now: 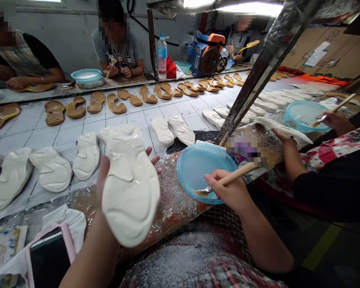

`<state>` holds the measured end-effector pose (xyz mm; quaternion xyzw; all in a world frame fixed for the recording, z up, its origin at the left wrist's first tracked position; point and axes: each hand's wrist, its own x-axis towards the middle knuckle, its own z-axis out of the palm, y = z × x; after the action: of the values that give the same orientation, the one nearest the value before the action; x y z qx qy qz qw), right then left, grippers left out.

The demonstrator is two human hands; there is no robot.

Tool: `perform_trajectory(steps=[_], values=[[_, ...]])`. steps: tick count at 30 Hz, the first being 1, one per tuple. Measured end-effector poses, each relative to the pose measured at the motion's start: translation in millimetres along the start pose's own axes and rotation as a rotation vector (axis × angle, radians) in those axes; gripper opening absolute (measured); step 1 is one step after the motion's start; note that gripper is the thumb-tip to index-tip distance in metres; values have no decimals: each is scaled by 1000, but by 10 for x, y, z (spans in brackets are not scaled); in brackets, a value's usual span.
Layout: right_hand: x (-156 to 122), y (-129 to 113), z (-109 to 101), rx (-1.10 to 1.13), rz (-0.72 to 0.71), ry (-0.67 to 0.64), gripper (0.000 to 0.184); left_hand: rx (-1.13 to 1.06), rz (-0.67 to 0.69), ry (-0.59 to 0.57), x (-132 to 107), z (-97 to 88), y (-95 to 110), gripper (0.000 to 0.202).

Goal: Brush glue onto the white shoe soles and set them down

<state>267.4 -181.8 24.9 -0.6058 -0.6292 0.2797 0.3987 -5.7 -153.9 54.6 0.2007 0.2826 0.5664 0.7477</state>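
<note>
My left hand [103,176] holds a white shoe sole [130,188] upright in front of me, fingers behind it, its glossy face toward me. My right hand [227,190] grips a wooden-handled brush [227,180], with its bristle end dipped at the near rim of a light blue bowl [197,160] of white glue. The bowl rests on the plastic-covered table edge, just right of the sole.
Rows of white soles [52,170] and tan soles [115,104] lie on the long belt. A phone in a pink case [49,256] sits at lower left. A slanted metal post [257,76] rises right of the bowl. A neighbour's hands [332,120] work at another blue bowl [302,114]; people sit opposite.
</note>
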Motion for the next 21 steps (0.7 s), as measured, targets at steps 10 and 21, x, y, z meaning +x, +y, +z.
perform_trajectory(steps=[10,21], values=[[-134,-835,-161,-82,-1008,69,14,-84,117,-116,-49,578,-437,78],[-177,-942,-254,-168,-1031,-25,25,74,598,100,-70,773,-664,55]])
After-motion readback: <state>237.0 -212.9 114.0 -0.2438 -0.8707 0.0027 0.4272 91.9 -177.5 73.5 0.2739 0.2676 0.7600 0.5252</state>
